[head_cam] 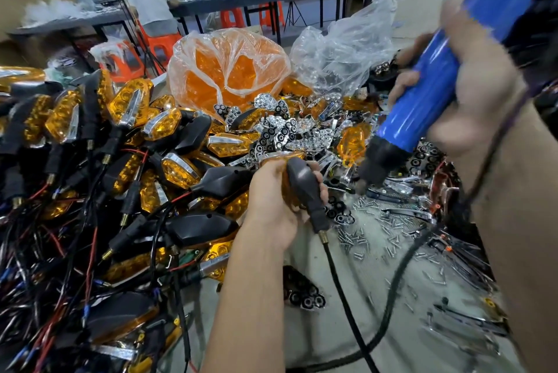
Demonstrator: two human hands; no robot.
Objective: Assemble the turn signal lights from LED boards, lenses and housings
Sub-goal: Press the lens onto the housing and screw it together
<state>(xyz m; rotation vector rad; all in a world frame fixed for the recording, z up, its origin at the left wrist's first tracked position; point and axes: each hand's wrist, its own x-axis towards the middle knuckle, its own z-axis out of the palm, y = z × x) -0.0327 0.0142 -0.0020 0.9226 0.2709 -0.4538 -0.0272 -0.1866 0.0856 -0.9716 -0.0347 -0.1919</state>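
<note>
Lower centre: left hand [279, 203] grips a turn signal light [303, 188] by its black housing, amber lens beneath, its cable [347, 306] trailing to the bottom edge. Right of frame: right hand [471, 92], blurred, wraps round a blue electric screwdriver [422, 101], tip pointing down-left above loose screws [371, 233] on the table [332, 342]. Left: finished lights [120, 146] heaped; upper centre, bagged amber lenses [226, 70].

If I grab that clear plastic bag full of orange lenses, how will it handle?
The bag of orange lenses looks thin and crinkled, so it will probably sag and shift. Its top seems open, so lenses may spill if tipped. The film may be slippery; support it underneath.
</note>
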